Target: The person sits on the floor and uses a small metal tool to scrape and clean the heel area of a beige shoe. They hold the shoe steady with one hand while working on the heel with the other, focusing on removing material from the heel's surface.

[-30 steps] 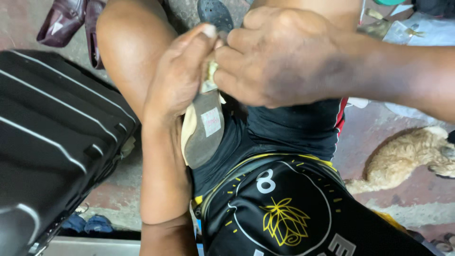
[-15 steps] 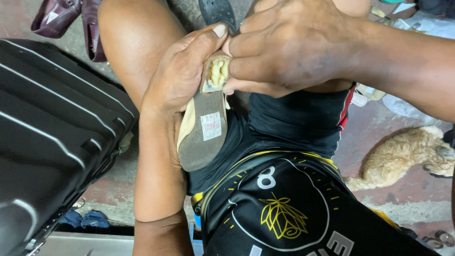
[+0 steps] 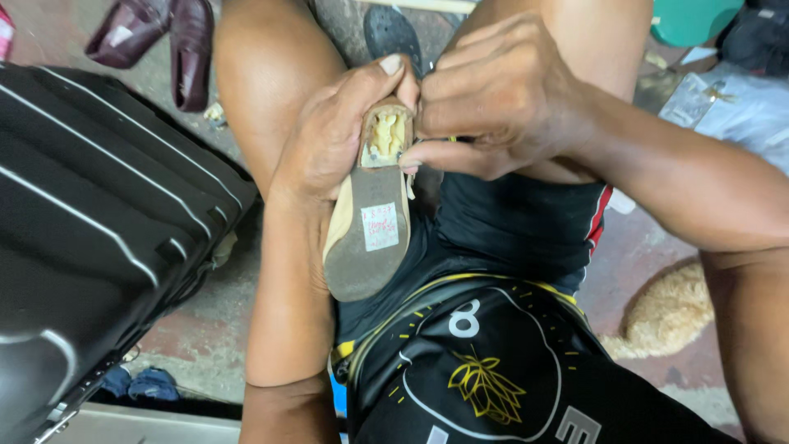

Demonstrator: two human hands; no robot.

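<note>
I hold a tan shoe point(image 3: 367, 233) sole up over my lap, its toe toward me. My left hand point(image 3: 333, 140) is wrapped around the shoe's heel end from the left. The heel tip is off, and yellowish glue shows in the bare heel base point(image 3: 386, 136). My right hand point(image 3: 493, 94) comes in from the right with its fingers pinched together against that heel base. Whether it holds something small I cannot make out. A white sticker point(image 3: 380, 227) sits on the sole.
A black ribbed hard suitcase point(image 3: 90, 222) stands at my left knee. A pair of maroon shoes point(image 3: 160, 37) lies on the floor at top left. A dark loose sole point(image 3: 391, 34) lies between my knees. A tan furry animal point(image 3: 670, 312) rests at right.
My left hand has brought the shoe further out from under my right hand, so the glued heel base now shows in full. The view has shifted slightly.
</note>
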